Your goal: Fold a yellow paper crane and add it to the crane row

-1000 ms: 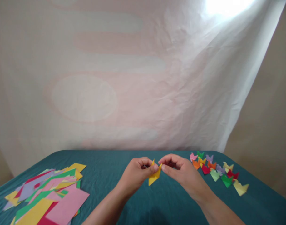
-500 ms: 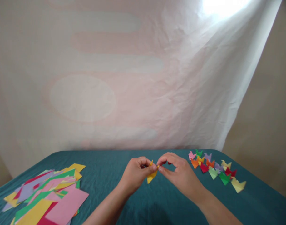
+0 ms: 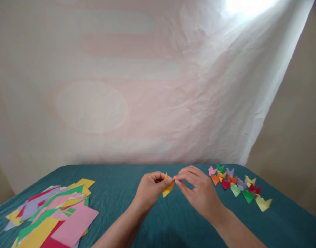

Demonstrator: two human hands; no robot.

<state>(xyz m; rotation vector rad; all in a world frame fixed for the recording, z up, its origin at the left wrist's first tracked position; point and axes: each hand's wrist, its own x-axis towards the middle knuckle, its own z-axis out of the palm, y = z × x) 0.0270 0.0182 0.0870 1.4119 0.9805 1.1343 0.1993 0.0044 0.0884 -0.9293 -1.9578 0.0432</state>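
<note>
A small folded yellow paper piece is held just above the teal tablecloth, between both hands. My left hand is closed, pinching its left side with thumb and fingers. My right hand pinches the piece's upper right tip with thumb and forefinger, the other fingers loosely curled. Part of the paper is hidden behind my fingers.
A loose pile of coloured paper sheets lies at the left front of the table. Several small folded paper figures in mixed colours sit in a cluster to the right. A crumpled white sheet hangs behind the table.
My right hand's pinch has shifted to the top tip of the yellow piece, and the piece looks smaller and more folded in. Both hands stayed nearly in place.
</note>
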